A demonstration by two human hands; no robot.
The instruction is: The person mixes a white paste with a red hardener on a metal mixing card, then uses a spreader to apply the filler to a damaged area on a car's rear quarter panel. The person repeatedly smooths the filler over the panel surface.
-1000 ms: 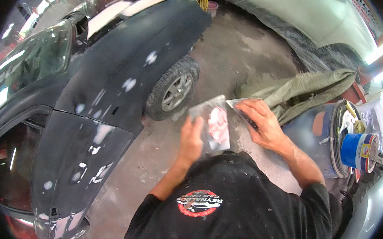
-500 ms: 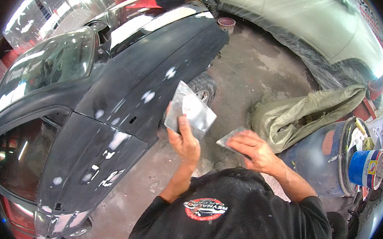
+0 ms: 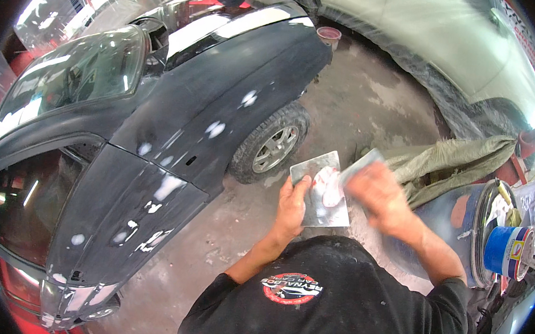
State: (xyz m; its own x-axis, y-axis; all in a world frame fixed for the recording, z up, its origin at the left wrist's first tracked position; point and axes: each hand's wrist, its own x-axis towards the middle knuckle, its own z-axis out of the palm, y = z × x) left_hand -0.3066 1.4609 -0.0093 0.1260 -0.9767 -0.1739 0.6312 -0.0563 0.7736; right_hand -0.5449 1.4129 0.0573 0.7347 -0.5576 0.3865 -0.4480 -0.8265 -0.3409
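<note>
My left hand grips a flat metal plate by its left edge, thumb on top. A blob of pinkish-white putty lies on the plate's face. My right hand, blurred by motion, is closed on a flat grey spreader tilted at the plate's right edge, close to the putty. Whether the spreader touches the putty I cannot tell. To the left stands a matte dark car with pale filler patches on its door and fender.
A blue drum stands at the right, with a blue can beside its lid. Behind it lies a green-grey sack. A plastic-covered pale car is at the back, near a small bucket. The car's front wheel sticks out nearby.
The plate has moved right and downward in view, and its putty now shows clearly. My right hand has lifted the spreader up to the plate. The view has shifted slightly.
</note>
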